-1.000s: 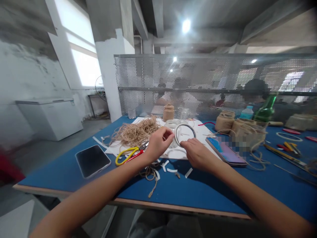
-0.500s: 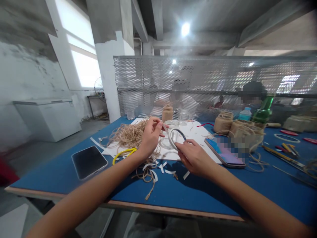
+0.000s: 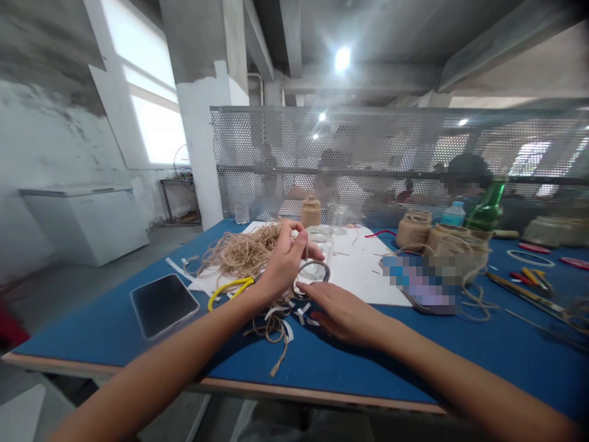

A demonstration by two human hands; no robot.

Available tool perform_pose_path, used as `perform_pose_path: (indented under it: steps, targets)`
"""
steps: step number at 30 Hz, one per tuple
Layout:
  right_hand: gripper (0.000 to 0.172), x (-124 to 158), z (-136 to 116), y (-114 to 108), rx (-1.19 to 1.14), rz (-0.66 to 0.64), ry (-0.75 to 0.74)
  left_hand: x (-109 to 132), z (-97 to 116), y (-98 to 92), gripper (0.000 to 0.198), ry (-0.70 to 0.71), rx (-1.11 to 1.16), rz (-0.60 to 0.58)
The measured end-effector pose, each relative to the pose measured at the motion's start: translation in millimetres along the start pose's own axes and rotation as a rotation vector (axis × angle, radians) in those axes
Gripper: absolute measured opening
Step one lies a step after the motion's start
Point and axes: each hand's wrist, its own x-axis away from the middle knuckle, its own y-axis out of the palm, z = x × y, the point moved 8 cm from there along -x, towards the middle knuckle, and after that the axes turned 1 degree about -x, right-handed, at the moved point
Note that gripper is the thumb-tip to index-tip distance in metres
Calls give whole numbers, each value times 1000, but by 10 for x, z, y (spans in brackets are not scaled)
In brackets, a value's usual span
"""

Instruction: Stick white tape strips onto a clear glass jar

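My left hand (image 3: pixel 288 264) is curled above the white paper sheet (image 3: pixel 363 276), its fingers pinching a thin pale strip (image 3: pixel 305 245) that I can barely make out. Just below it lies a dark-and-white ring (image 3: pixel 313 275), in front of a glass jar (image 3: pixel 319 242). My right hand (image 3: pixel 340 313) lies low with its fingers extended, the fingertips at the ring's lower edge. It holds nothing. A loose heap of jute twine (image 3: pixel 239 255) sits left of my left hand, and yellow-handled scissors (image 3: pixel 230 291) lie partly hidden beside my left wrist.
The blue table (image 3: pixel 350 362) holds a black phone (image 3: pixel 163 305), white scraps (image 3: pixel 301 314), twine-wrapped jars (image 3: pixel 414 230), a green bottle (image 3: pixel 488 205) and tools (image 3: pixel 524 288). A second phone (image 3: pixel 423 285) lies right of the paper. Co-workers (image 3: pixel 464 175) sit behind a perforated metal screen (image 3: pixel 368 159).
My right hand has let go of the ring and dropped lower. The ring now sits lower, near the glass jar, and my left hand has moved slightly right.
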Motion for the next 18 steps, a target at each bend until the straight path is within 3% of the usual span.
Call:
perform_pose_path:
  steps: [5, 8, 11, 14, 18]
  targets:
    - [32, 34, 153, -251, 46, 156, 21, -74, 55, -115, 16, 64, -178, 8]
    - [27, 29, 403, -527, 104, 286, 144, -120, 121, -211, 16, 83, -372, 20]
    - [24, -110, 645, -726, 163, 302, 219, -150, 150, -256, 16, 87, -546, 0]
    - [23, -411, 867, -757, 175, 189, 252, -162, 128, -275, 20, 74, -682, -23]
    - [27, -778, 1184, -482, 5, -174, 416, -171, 96, -323, 21, 71, -796, -15]
